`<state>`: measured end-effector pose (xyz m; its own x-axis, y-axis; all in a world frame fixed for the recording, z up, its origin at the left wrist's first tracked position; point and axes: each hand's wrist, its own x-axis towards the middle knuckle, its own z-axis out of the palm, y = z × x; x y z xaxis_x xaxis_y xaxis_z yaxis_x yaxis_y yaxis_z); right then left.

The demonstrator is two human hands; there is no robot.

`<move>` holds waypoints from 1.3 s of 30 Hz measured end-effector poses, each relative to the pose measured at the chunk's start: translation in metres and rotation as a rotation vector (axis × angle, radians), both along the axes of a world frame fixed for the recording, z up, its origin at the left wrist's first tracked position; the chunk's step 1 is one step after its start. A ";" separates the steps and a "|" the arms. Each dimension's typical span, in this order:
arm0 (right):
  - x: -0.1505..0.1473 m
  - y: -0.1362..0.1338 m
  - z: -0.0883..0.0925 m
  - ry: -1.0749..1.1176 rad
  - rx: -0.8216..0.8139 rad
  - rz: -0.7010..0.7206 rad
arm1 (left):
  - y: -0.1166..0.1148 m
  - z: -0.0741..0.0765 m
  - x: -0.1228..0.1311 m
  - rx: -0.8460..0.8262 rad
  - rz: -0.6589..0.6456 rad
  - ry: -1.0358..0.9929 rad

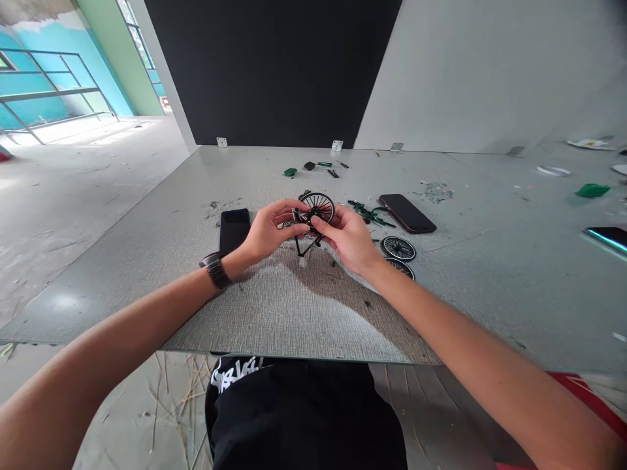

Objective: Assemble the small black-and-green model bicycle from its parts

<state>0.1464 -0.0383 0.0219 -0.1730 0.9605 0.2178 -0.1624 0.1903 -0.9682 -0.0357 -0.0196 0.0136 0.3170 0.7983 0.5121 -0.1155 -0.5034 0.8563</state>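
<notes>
Between my two hands, just above the tabletop, is a small black model bicycle, with one spoked wheel standing up near the fingertips. My left hand pinches the frame from the left side. From the right, my right hand grips it, thumb pressed close to the wheel's hub. Fingers cover much of the frame, and its lower tubes point down toward me. Right of my right hand lie two loose spoked wheels, the nearer one partly behind my wrist. Green and black bicycle parts sit just beyond that hand.
A dark phone lies left of my left hand, another phone to the right. Small green and black pieces are scattered toward the back of the grey table. A black upright panel borders the far edge.
</notes>
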 end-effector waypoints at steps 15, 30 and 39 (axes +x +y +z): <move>0.015 0.015 -0.010 -0.367 0.246 -0.084 | -0.002 -0.008 0.004 -0.229 -0.007 -0.094; 0.028 0.020 -0.001 -0.720 0.373 -0.092 | 0.000 -0.008 0.002 -0.279 0.015 -0.098; 0.042 0.023 0.000 -1.173 0.613 0.133 | 0.002 -0.004 0.001 -0.390 0.185 -0.122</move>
<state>0.1887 -0.0154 0.0216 -0.6386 0.7225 0.2648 0.6528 0.6909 -0.3108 -0.0350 -0.0173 0.0096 0.1068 0.9767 0.1861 -0.1657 -0.1670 0.9719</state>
